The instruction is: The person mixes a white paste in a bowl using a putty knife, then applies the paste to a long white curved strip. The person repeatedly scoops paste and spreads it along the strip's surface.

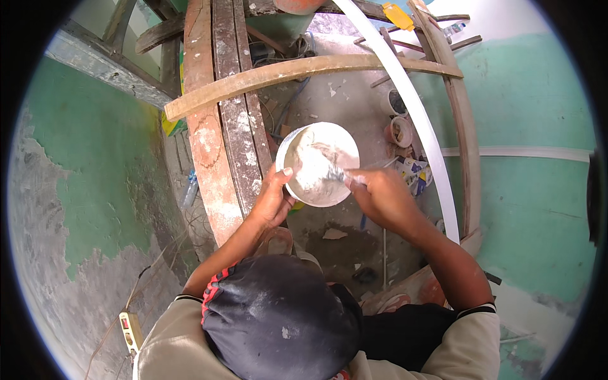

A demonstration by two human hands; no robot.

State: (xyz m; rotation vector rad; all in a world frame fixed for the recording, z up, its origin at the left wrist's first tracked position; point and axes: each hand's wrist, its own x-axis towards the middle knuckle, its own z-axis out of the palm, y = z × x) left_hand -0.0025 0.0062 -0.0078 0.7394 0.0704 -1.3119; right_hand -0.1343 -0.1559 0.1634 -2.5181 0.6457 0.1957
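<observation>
Two bare hands are showing in my far-off view. The left hand (273, 201) is grasping a round tub (347, 142), its thumb bending over the rim. The right hand (383, 192) is curling its fingers around a tool (336, 173), and the tool's far end is dipping into a white mix (310, 168). That end is looking gray and blurry, so I cannot tell its shape. The mix is looking thick, wet and lumpy, like soft mud.

The tub is showing me its wide open top and its smooth white wall. It is sitting between the two hands, over the floor (342, 98), just right of some long planks (209, 149). The mix is leaving smears inside it.

The planks are running up my view, one reddish and others dark brown, dotted with white spots. A pale wood beam (278, 77) is crossing over them. A long white strip (415, 104) is curving past on the right. The floor is looking gray and dusty, with bits lying about. A green wall (95, 152) is standing on the left, its paint peeling to bare gray. A clear bottle (190, 190) is resting just left of the planks.
</observation>
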